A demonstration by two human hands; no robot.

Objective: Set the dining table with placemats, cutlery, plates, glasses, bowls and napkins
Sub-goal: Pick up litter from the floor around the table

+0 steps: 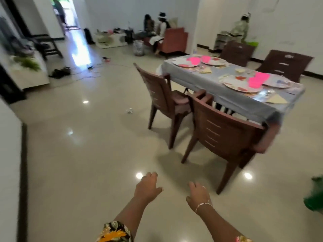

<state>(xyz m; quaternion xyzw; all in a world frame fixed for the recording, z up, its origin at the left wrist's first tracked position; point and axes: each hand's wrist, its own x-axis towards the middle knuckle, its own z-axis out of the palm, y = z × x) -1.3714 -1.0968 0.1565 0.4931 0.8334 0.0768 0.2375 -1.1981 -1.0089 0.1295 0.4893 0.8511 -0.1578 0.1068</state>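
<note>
Head view, wide glossy floor (pixel 87 145) below; dining table (pixel 209 79) under grey cloth at upper right, well apart from both hands; two brown chairs (pixel 225 137) at its near side; plates (pixel 234 84) with pink pieces (pixel 257 80) and yellow napkin (pixel 277 99) on top; left hand (pixel 148 187) and right hand (pixel 198 194) stretched over floor, fingers loosely apart, slightly bent, holding nothing

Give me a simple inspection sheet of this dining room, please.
Surface: dining table covered by a grey-blue cloth.
Job's things: plates with pink items on them, kind unclear; a folded yellowish napkin.
Clutter: small object and shoes on the floor.
Hands: left hand and right hand empty, fingers relaxed.
Cables: cable across the floor.
Surroundings: brown chairs; people sitting at the far wall.
</note>
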